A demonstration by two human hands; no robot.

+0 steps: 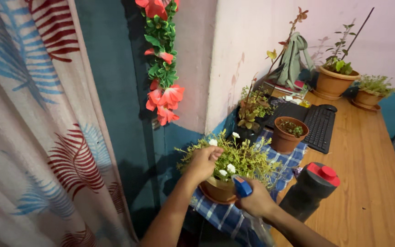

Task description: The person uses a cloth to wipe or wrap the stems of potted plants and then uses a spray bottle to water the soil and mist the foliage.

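Two hands: both are at work over one potted plant, at the near end of a wooden surface (366, 183).
Left hand (203, 162): it reaches into the foliage from the left, with the fingers curled around some green stems near a white flower.
Right hand (258, 201): it is closed around a spray bottle (245, 194) with a blue head; the blue part points toward the pot, and the clear lower body of the bottle hangs below the hand.
Flowering plant (245, 158): it is bushy, light green, with several small white flowers; it grows in a brown clay pot (218, 188).
Position of the pot: it stands on a blue checked cloth (227, 217) at the near left corner of the surface, close to the wall.
Black bottle (309, 190): it has a red cap and stands just to the right of the right hand.
Further back: a second small clay pot (288, 136) stands on the same cloth, and a black keyboard (314, 123) lies just beside it.
Far end: two more potted plants stand near the pink wall.
Left side: a patterned curtain (28, 128) hangs there, and a garland of red flowers (163, 68) hangs on the wall above the plant.
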